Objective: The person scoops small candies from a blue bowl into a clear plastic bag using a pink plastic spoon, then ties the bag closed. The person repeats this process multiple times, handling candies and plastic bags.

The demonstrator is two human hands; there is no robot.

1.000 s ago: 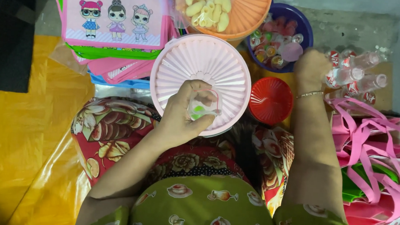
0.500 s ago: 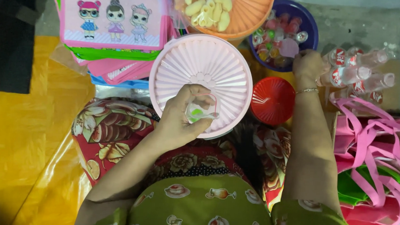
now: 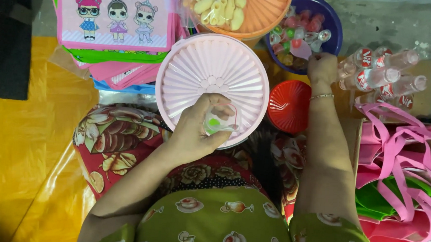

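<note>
My left hand is curled around a small clear jelly cup with a green centre, held over the near edge of a round pink ribbed lid. Farther right, my right hand reaches to the rim of a purple bowl filled with several small coloured jelly cups. Its fingers are bent down at the bowl's edge; what they hold is hidden.
An orange bowl of pale puffed snacks sits at the top. A red ribbed lid lies by my right forearm. Small water bottles lie at right above pink and green bags. Cartoon-printed pink bags are stacked top left on yellow plastic sheeting.
My right hand has moved up and left from beside the bottles to the purple bowl's edge. My left hand has stayed over the pink lid with the jelly cup.
</note>
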